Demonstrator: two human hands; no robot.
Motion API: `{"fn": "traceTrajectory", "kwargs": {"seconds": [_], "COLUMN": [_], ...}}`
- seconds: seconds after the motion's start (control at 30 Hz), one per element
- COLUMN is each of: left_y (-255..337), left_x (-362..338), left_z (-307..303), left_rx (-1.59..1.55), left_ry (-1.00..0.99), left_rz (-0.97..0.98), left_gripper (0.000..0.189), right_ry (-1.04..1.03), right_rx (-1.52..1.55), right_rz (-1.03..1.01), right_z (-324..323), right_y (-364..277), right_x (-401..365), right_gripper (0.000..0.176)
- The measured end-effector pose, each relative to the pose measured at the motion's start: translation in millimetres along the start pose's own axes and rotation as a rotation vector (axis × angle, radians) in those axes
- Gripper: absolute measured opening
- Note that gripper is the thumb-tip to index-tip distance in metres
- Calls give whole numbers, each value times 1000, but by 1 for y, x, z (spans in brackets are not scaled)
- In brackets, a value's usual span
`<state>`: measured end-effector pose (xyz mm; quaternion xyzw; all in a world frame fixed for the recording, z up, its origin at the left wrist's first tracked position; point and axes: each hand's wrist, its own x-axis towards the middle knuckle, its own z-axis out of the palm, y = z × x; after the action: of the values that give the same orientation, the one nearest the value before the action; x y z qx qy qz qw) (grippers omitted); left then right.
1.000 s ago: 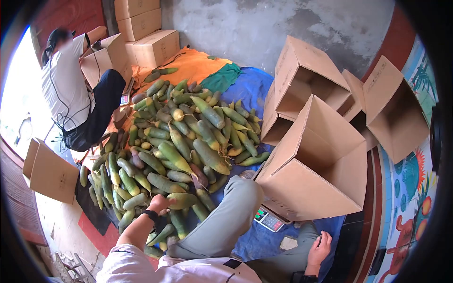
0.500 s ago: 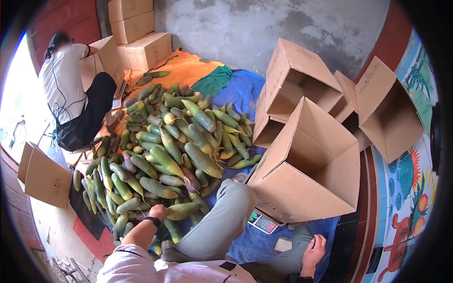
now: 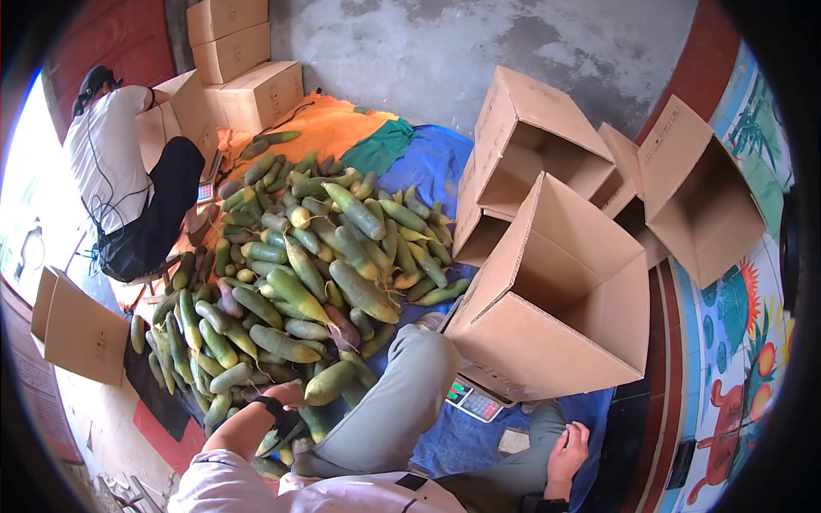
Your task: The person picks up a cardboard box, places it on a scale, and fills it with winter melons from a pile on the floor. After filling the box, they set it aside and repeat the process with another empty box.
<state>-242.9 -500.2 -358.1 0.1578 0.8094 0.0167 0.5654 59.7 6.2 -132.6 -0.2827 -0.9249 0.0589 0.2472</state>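
My left hand, with a black band at its wrist, is at the near edge of a big heap of green radishes. Its fingers are closed on the lower end of a thick green radish, which is tilted up to the right; the fingertips are partly hidden. Loosely curled and holding nothing, my right hand rests at my right knee. In front of it stands an open cardboard box on a scale, whose keypad and lit display show below the box.
More open boxes stand at the right, by a painted tile wall. Another person sits at the far left beside a carton and a second scale. Stacked cartons stand behind. A tilted box is at left. Blue sheeting covers the floor.
My left hand has shifted slightly down and turned, and the radish by it has swung from lying level to tilted up. My right hand's fingers have curled a little more.
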Motion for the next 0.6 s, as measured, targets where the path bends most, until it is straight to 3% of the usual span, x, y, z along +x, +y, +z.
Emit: {"fn": "traceTrajectory", "kwargs": {"seconds": [0.03, 0.13, 0.17, 0.2, 0.3, 0.37, 0.4, 0.47, 0.6], "left_y": [3, 19, 19, 18, 40, 26, 30, 43, 71], "left_x": [-7, -48, -51, -53, -89, -66, -70, -89, -163], "left_z": [-2, -18, -19, -21, -39, -34, -39, -58, -86], "left_rx": [1, -488, -483, -658, -915, -963, -959, -774, -765], "left_ry": [1, 75, 77, 171, 284, 306, 309, 357, 428], "left_rz": [0, 191, 190, 354, 399, 746, 749, 409, 378], "left_gripper": [23, 22, 22, 21, 20, 21, 21, 17, 20], "right_ry": [-9, 11, 13, 16, 26, 35, 35, 38, 48], "right_rx": [2, 2, 5, 2, 2, 5, 11, 21, 30], "right_rz": [6, -15, -10, -19, -25, -22, -8, 9, 5], "right_z": [-1, 1, 1, 0, 1, 1, 1, 1, 2], "right_y": [-1, -1, -2, -4, -1, 0, 0, 0, -3], "right_x": [0, 1, 1, 2, 0, -1, -3, -4, -4], "right_gripper": [16, 15, 15, 14, 14, 14, 14, 14, 13]}}
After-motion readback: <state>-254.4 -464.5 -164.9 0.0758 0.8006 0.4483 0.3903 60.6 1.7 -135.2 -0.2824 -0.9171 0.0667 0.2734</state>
